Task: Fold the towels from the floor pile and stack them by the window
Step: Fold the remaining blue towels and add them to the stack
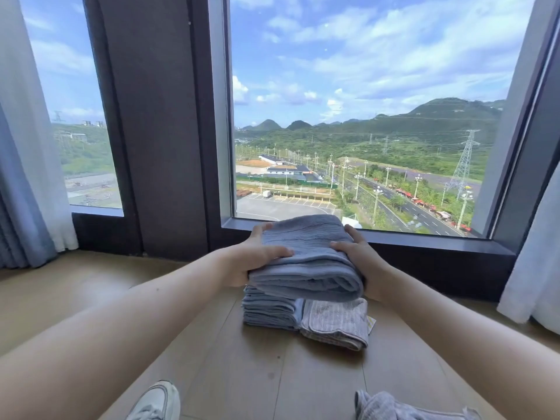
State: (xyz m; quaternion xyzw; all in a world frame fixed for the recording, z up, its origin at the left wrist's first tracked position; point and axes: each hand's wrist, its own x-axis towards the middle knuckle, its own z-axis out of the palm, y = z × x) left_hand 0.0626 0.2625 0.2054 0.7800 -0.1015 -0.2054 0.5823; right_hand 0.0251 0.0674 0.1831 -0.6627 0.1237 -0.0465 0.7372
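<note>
A folded blue towel is gripped at both ends, my left hand on its left side and my right hand on its right. It rests on or just above a stack of folded towels on the wooden floor in front of the window. A folded grey striped towel lies at the stack's right front. At the bottom edge a crumpled grey-blue towel shows part of the floor pile.
A dark window sill runs just behind the stack. Curtains hang at the far left and far right. A white shoe is at the bottom left on the wooden floor.
</note>
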